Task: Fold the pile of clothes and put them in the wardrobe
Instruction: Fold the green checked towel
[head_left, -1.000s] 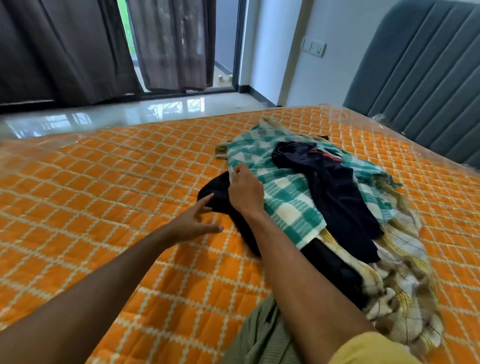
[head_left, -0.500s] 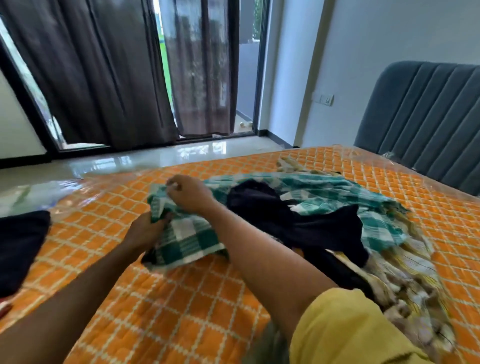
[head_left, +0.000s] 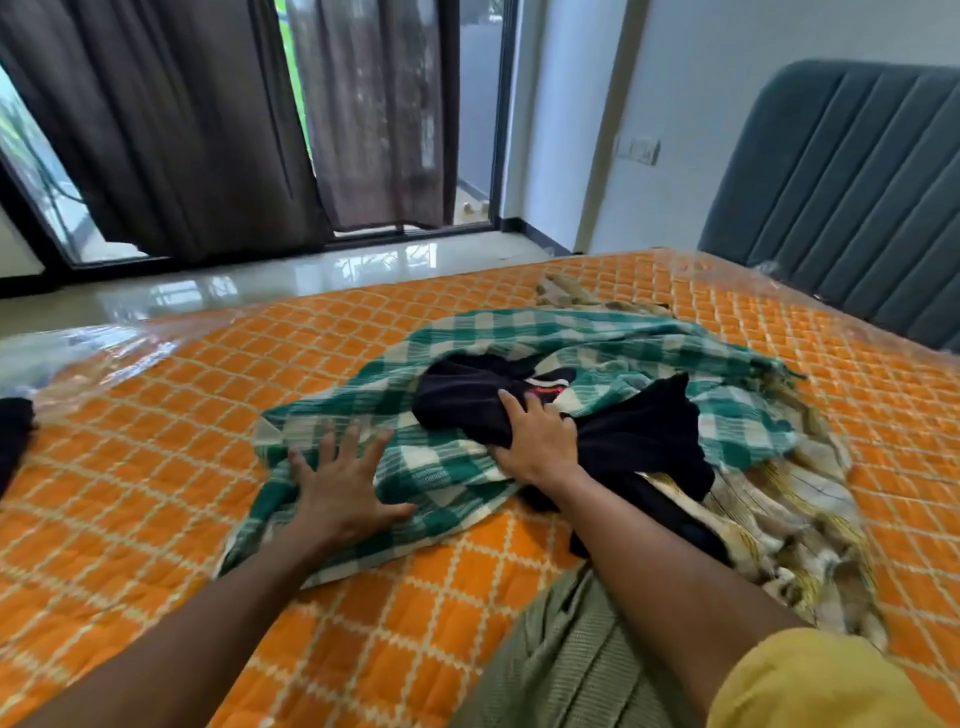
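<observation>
Green checked cloth (head_left: 519, 332) under one palm, black garment (head_left: 639, 441) in the other.
Flat with fingers spread, the left hand (head_left: 337, 488) presses the cloth's near corner. Just beside it, the right hand (head_left: 540, 441) clutches the black garment lying on the cloth. More clothes (head_left: 779, 499) lie right of that hand on the orange mattress (head_left: 156, 467).

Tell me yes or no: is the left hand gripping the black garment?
No, the left hand lies flat with spread fingers on the green checked cloth; the right hand grips the black garment.

A dark cloth (head_left: 14, 441) is cut off at the left edge.
</observation>
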